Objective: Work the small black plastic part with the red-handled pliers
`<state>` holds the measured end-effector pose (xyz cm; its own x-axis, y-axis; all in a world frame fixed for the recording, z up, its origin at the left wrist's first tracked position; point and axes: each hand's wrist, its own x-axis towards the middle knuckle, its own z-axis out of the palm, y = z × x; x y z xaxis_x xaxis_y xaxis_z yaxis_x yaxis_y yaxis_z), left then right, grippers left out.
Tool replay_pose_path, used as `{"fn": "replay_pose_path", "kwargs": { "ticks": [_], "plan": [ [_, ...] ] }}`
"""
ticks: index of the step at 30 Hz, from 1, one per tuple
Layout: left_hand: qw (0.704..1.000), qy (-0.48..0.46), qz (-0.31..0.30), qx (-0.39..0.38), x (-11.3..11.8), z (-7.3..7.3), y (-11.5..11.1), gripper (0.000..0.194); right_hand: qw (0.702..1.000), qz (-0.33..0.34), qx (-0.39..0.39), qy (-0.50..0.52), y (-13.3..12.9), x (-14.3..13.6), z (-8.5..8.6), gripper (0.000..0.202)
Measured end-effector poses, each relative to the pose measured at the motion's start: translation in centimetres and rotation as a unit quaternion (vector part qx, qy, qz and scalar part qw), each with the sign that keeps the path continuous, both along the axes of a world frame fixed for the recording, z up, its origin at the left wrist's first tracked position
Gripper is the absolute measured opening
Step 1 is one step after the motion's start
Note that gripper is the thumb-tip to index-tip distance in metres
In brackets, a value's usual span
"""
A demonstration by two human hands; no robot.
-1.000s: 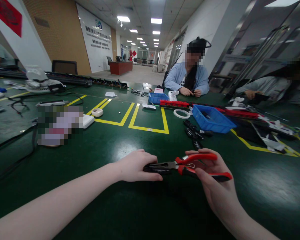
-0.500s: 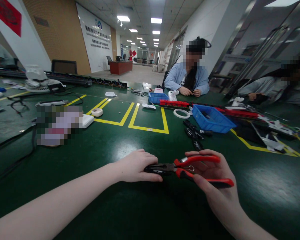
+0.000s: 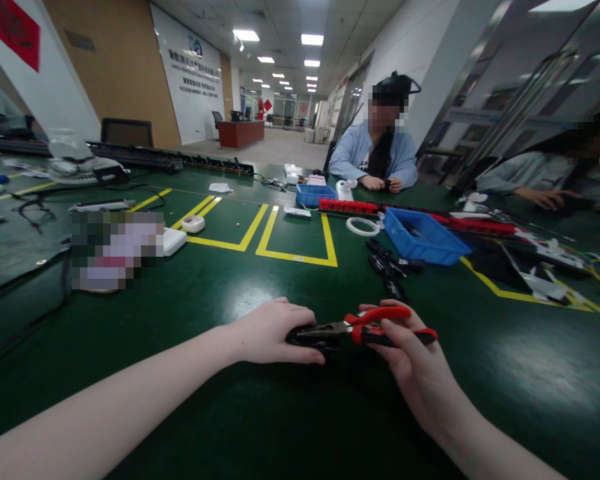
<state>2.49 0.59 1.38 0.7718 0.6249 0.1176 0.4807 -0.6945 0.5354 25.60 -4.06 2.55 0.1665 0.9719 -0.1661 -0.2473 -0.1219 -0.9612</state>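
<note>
In the head view, my left hand is closed around a small glossy black part, holding it low over the green table. Fingers cover much of the part, so its exact kind is hidden. My right hand grips a pair of pliers with red and black handles. The handles are squeezed fairly close together. The dark metal jaws point left and lie over the black part; whether they bite on it I cannot tell.
Beyond my right hand lie several black parts beside a blue bin. A white ring and a red strip are behind. To the left are a blurred-out phone, a white box and cables. Co-workers sit across and at right.
The right hand has closed its grip, bringing the plier handles together from a wide spread and shifting them slightly left. My left hand and the black part stay nearly in place.
</note>
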Motion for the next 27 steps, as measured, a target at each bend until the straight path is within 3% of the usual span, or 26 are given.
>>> {"fn": "replay_pose_path", "kwargs": {
  "ticks": [7,16,21,27],
  "plan": [
    [1.000,-0.004,-0.006,-0.012,0.13,0.17,-0.03,0.037,0.996,0.005,-0.064,0.057,0.17,0.12,0.00,0.033],
    [0.998,-0.027,-0.022,-0.053,-0.08,0.35,-0.22,0.037,0.994,-0.013,-0.085,0.072,0.07,0.05,-0.01,0.035],
    [0.983,-0.101,-0.002,-0.155,0.01,-0.04,-0.38,0.041,0.994,0.002,-0.077,0.073,-0.12,0.14,0.49,0.034],
    [0.934,-0.200,0.013,-0.297,0.39,-0.48,-0.74,0.043,0.994,0.004,-0.073,0.078,-0.06,0.50,0.66,0.032]
  ]
}}
